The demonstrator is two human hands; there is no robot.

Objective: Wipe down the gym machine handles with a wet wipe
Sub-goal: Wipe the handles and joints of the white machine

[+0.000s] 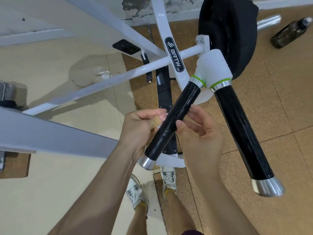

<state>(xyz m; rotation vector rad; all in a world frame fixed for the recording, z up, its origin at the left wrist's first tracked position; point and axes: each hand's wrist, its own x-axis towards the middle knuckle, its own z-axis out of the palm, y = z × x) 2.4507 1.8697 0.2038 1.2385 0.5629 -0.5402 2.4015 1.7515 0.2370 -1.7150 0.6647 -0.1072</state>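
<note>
Behind the nearer handle [179,109], the thinly pinched wet wipe [161,116] could be dropped by the left hand [138,126]; right hand [203,136] slack.

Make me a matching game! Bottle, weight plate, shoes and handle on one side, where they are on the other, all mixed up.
Things:
1 bottle
2 weight plate
3 shoes
4 handle

Places:
A between the left hand and right hand
B lying on the brown floor
C bottom of the picture
D on the silver bar

Pairs: 1-B, 2-D, 3-C, 4-A
</note>
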